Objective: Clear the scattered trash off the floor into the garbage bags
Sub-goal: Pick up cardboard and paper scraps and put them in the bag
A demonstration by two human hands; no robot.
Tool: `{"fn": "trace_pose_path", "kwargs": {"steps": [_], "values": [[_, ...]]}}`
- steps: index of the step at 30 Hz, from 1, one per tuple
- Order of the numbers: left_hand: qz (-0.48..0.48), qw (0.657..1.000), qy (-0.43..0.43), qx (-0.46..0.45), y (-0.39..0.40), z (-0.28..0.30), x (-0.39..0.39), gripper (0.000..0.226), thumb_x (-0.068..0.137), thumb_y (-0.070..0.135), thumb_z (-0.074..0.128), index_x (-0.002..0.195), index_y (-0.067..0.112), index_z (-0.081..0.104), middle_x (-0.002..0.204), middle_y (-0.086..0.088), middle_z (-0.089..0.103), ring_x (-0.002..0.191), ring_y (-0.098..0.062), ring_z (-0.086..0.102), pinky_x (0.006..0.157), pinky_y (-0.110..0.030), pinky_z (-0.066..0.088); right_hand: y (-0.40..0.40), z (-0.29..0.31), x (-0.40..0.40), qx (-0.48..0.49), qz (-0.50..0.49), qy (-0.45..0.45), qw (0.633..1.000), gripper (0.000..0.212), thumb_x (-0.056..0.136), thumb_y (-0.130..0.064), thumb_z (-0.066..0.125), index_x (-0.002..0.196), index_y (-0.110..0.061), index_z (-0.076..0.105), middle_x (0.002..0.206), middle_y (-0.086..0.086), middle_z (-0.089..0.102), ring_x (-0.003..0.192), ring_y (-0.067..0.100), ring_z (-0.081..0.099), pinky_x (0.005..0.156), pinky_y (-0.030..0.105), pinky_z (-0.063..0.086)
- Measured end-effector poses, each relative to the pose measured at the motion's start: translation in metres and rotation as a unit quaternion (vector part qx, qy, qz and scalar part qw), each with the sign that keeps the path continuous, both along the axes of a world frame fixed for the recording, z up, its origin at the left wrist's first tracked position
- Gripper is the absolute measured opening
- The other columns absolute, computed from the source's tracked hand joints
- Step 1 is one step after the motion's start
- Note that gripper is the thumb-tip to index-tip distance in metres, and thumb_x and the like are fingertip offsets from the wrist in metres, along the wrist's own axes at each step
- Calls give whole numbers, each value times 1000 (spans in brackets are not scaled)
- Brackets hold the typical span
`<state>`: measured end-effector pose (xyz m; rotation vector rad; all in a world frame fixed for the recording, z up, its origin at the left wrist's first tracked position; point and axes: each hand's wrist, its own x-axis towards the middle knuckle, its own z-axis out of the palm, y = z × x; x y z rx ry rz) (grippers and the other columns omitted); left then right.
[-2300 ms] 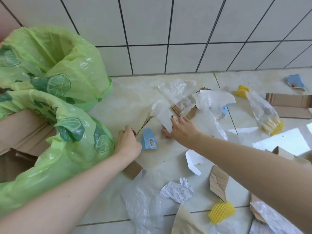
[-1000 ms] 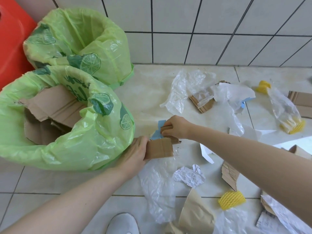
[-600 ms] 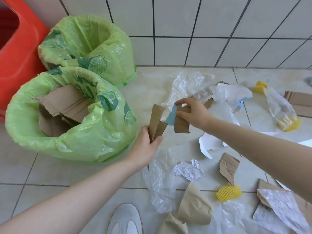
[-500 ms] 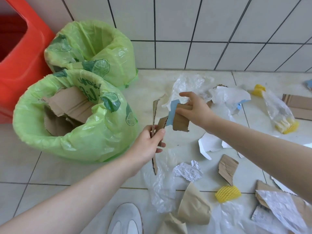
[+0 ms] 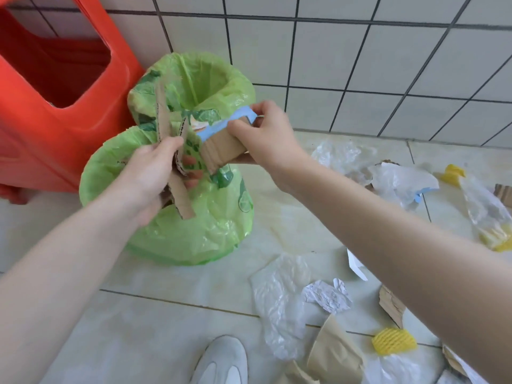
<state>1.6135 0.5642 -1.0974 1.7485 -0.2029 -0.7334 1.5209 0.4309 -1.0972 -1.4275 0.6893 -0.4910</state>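
Head view, hands (left (image 5: pixel 151 173), right (image 5: pixel 266 137)) gripping cardboard scraps (image 5: pixel 221 148) above garbage bags (image 5: pixel 194 231)

Your left hand (image 5: pixel 155 173) grips cardboard strips (image 5: pixel 169 151), right hand (image 5: pixel 266 137) pinches a blue-edged cardboard piece (image 5: pixel 221 145), both over the green bags (image 5: pixel 194 231).

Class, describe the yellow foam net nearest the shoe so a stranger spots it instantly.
Start at the white shoe at the bottom edge and look right, past the brown paper. The yellow foam net lies there on the floor: bright, ribbed mesh among flat scraps.
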Motion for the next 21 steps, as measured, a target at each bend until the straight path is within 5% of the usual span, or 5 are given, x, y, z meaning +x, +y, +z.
{"fn": "trace_pose_path", "kwargs": {"steps": [4,8,13,19,21], "values": [[59,993,-103,-28,2,8,28,17,93,28,48,104,19,57,101,-10,64,74,-22,66,81,-44,56,14,2,37,-94,0,25,995,23,85,-17,60,103,-10,47,96,5,54,95,26,60,71,45,58],[62,960,-265,61,6,-3,42,24,89,29,53,112,23,55,86,13,58,74,-7,60,75,-31,53,27,-10,59,-261,50,98,959,26,90,-23,57,108,-7,47,87,3,53,73,19,51,50,25,36],[-46,956,-226,182,21,-33,45,47,87,25,61,132,18,47,108,4,60,97,-18,60,76,-28,46,36,-23,60,-403,184,193,876,35,91,-33,58,109,-3,57,96,9,64,86,25,60,72,37,53],[-113,927,-228,277,24,-43,35,34,85,25,63,117,17,57,106,-1,63,87,-27,61,70,-33,48,28,-22,41,-386,173,178,889,30,90,-12,50,118,-6,58,107,10,66,99,26,62,85,40,54],[-117,910,-257,303,20,-41,30,43,87,23,60,128,12,53,114,-3,56,110,-32,55,90,-38,45,23,-20,25,-404,173,169,882,32,90,-11,48,121,-8,57,112,8,65,103,24,59,87,36,51]]}}
